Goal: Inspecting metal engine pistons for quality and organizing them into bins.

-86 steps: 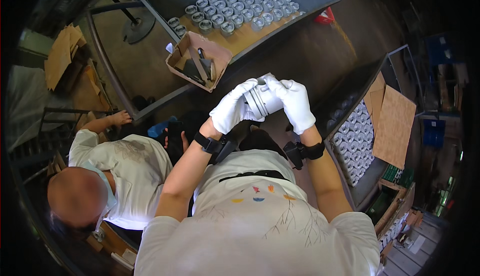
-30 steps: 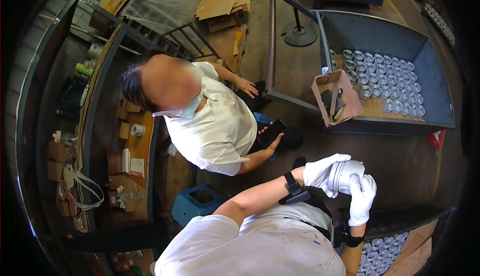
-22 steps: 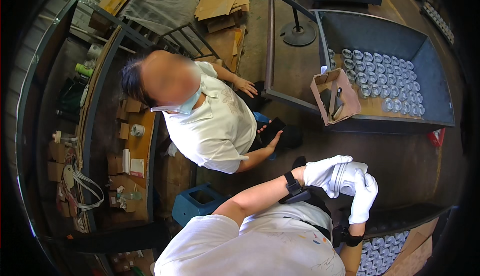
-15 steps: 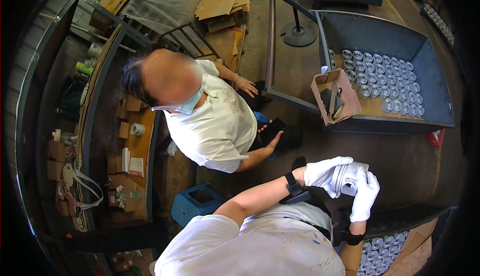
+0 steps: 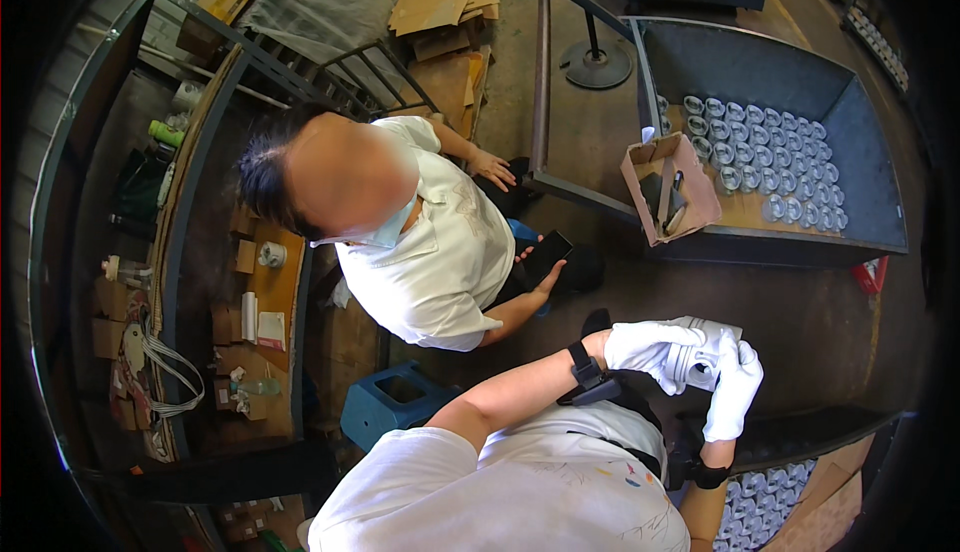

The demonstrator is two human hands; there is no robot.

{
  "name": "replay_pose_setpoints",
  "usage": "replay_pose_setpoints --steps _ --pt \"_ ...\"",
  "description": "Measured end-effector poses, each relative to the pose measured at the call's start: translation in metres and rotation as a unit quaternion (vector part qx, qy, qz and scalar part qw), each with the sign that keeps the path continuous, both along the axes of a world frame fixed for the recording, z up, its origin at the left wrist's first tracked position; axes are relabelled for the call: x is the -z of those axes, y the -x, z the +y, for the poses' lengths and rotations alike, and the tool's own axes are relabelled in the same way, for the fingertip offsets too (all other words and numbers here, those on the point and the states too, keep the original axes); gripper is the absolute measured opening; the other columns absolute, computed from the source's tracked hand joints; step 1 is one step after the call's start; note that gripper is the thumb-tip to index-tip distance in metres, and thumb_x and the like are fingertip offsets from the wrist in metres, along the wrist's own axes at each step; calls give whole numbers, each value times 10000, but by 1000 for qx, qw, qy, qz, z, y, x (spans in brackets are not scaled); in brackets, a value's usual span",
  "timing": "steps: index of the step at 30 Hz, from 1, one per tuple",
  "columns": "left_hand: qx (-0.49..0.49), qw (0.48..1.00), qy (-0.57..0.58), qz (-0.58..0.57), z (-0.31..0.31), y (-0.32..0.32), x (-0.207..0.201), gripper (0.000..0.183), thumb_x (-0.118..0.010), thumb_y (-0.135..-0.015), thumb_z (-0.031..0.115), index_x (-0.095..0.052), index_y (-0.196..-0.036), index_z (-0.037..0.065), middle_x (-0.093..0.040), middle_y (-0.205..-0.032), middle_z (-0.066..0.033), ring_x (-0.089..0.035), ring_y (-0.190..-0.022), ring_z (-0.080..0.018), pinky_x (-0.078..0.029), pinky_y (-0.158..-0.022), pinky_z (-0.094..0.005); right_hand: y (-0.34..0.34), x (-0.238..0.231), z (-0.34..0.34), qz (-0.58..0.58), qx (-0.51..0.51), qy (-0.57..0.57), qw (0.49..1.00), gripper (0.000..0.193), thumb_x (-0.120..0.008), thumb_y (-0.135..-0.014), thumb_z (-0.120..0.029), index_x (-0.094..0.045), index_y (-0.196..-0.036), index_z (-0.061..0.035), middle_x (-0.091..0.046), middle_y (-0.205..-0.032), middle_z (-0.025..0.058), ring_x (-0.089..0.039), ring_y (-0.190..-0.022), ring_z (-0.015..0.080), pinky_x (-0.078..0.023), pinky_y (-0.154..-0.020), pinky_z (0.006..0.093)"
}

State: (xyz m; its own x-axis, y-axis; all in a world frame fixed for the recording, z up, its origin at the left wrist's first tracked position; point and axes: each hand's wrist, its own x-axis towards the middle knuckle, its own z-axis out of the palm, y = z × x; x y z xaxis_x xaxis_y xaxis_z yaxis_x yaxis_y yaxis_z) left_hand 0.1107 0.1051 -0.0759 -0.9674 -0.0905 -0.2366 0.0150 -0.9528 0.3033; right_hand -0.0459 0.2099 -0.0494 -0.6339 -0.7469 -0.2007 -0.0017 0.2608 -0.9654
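Note:
Between my two white-gloved hands is a silvery metal piston (image 5: 690, 365), with ring grooves around it and a dark pin hole in its side. My left hand (image 5: 650, 348) wraps the piston from the left, fingers over its top. From the right, my right hand (image 5: 736, 387) grips it, fingers bent against its side near the hole. The glove covers part of the piston. Many similar pistons (image 5: 765, 497) stand in a container at my lower right, next to a cardboard sheet (image 5: 825, 502).
A dark metal bin (image 5: 780, 247) ahead holds rows of pistons, with an open cardboard box (image 5: 655, 227) at its near corner. At left a seated person (image 5: 430, 242) holds a phone (image 5: 545, 257). A blue stool (image 5: 390, 407) stands nearby; shelves (image 5: 270, 282) line the far left.
Both hands and the piston have shifted only slightly. My left fingers lie a little differently over the piston's top. The other person's head has come slightly nearer and to the right.

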Motion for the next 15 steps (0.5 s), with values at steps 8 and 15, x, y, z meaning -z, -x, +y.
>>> replay_pose_setpoints --steps 8,15 --pt "-8 1000 -15 26 0 -5 -1 279 -572 -953 166 -563 -1146 -35 -669 -976 -196 -687 -841 -312 -591 -775 -406 -1 -1 1 24 10 1 1000 257 -651 -928 -156 -581 -747 12 -507 -709 -24 -420 -627 45 -344 -535 243" --pt "-6 999 -13 46 6 -3 0 328 -611 -901 44 -526 -1193 -78 -662 -970 -204 -696 -828 -296 -593 -795 -398 1 -10 7 -11 10 3 1000 255 -649 -929 -149 -567 -739 1 -509 -711 -26 -424 -635 38 -350 -539 228"
